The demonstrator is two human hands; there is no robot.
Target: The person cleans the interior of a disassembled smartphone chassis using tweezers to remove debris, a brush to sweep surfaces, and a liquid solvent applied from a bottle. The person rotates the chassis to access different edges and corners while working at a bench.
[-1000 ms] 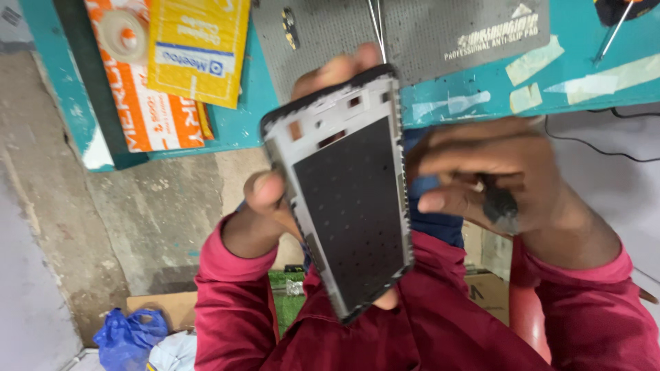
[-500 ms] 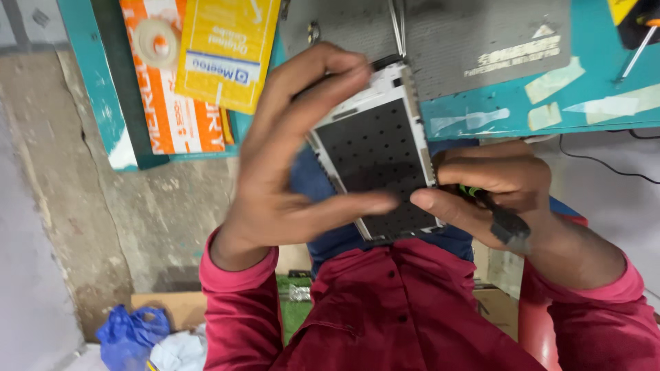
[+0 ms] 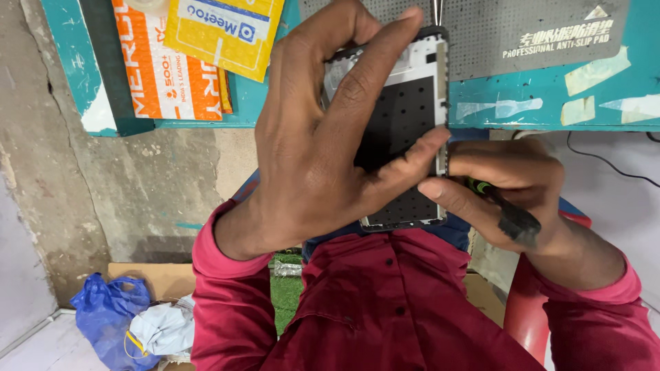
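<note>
Phone frame gripped, half hidden, by left hand; right hand clutches dark tool.

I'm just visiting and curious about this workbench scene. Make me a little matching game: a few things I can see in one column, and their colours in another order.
Things:
1. phone frame held in the hands
2. plastic bag on the floor
3. padded envelope on the bench
4. sleeve of the left arm

Colours:
A. yellow
B. dark red
C. blue
D. white edges around a black middle

Pairs: 1-D, 2-C, 3-A, 4-B
</note>
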